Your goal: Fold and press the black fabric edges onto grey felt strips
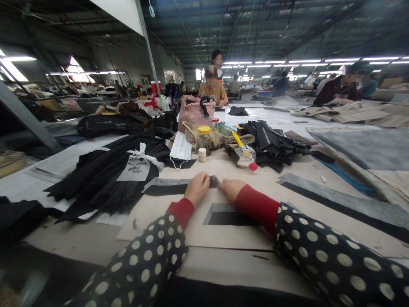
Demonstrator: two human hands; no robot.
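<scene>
My left hand [197, 188] and my right hand [230, 189] work close together on a black and grey fabric strip [169, 186] that lies on a pale board [191, 234]. The fingers of both hands are closed at the strip's right end, which shows between them. Nearer to me, a second black fabric piece with a grey edge [228, 216] lies flat, partly under my right forearm. Farther right is a long fabric strip, black with a grey band [341, 204]. My fingertips are small in view, so the exact grip is hard to see.
Fanned black fabric [99, 179] with a tag [133, 168] lies left. Ahead stand a yellow-lidded jar [204, 140], a small white bottle [202, 155], a mask [180, 146], a yellow-handled brush [240, 143] and a black fabric pile [275, 145]. Co-workers are beyond.
</scene>
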